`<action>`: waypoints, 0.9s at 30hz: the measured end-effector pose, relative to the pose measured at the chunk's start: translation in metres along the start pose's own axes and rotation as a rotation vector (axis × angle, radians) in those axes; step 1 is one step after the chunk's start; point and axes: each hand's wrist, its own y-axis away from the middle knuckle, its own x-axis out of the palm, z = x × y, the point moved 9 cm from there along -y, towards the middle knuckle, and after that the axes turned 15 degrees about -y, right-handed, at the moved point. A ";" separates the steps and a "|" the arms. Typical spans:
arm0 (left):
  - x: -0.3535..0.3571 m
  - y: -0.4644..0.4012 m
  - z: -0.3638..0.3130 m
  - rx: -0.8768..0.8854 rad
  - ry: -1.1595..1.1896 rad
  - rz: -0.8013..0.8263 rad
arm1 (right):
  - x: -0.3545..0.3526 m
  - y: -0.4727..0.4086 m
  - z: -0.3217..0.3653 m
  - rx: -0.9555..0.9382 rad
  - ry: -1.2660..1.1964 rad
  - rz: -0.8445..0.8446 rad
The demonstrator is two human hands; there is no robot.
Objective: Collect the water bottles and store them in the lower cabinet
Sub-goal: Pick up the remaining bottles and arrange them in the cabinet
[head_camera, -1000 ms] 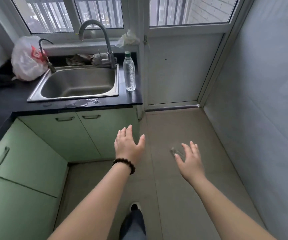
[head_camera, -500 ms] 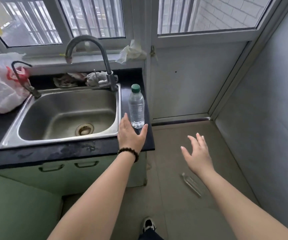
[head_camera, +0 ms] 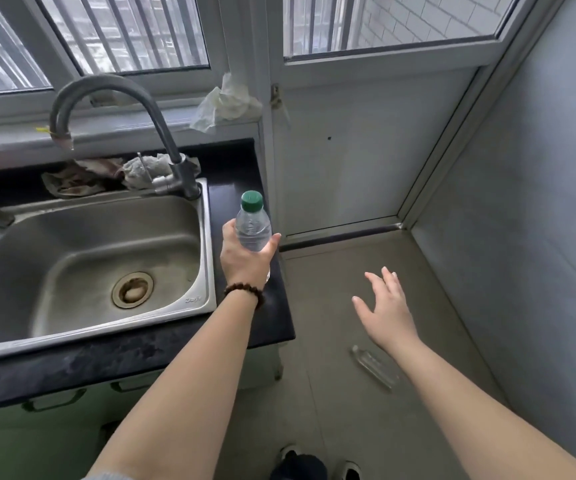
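— Where's your bottle (head_camera: pixel 254 226)?

— Upright on the counter (head_camera: pixel 272 317), at its right end just beside the sink (head_camera: pixel 206 254). Your left hand (head_camera: pixel 245 259) has it: fingers wrapped round the lower body, green cap clear above.

— How will it handle?

— It looks full, so expect some weight. Thin clear plastic gives under a squeeze and may be slick; hold it mid-body, not by the cap.

— And your right hand (head_camera: pixel 388 311)?

— Empty, fingers spread, out over the floor. A second bottle (head_camera: pixel 373 367) lies on its side just below it. The green cabinet doors (head_camera: pixel 54 441) sit under the counter.
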 end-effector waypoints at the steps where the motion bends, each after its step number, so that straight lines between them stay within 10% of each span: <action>1: 0.004 0.000 -0.004 0.008 -0.007 0.010 | -0.005 -0.002 -0.002 0.004 0.003 -0.007; 14: 0.140 0.086 -0.071 0.019 0.078 0.253 | -0.106 -0.035 -0.094 0.083 0.012 -0.046; 27: 0.264 0.184 -0.013 -0.316 -0.082 0.182 | -0.128 -0.110 -0.264 0.118 0.122 0.291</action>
